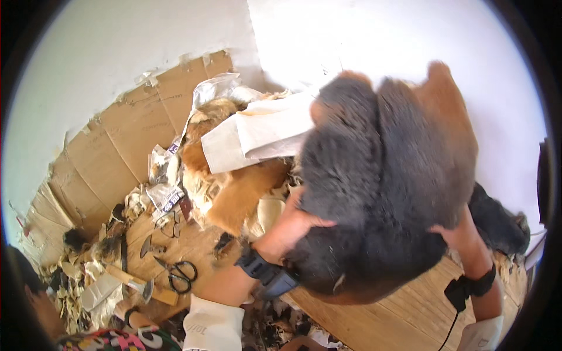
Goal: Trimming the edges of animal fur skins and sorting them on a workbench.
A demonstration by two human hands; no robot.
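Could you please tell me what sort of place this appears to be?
Probably a fur workshop: the left hand and right hand hold a large dark fur piece, black-handled scissors lie on a wooden table, and fur scraps are heaped at left.

Two gripping hands [294, 224] [455, 234] — one pair of black-handled scissors [171, 269]

We see a greyish-white left wall [146, 41] meet a brightly lit white right wall [374, 35] at a corner [253, 29], with creased brown cardboard [120, 143] covering the left one's lower part above a wooden tabletop [392, 307].
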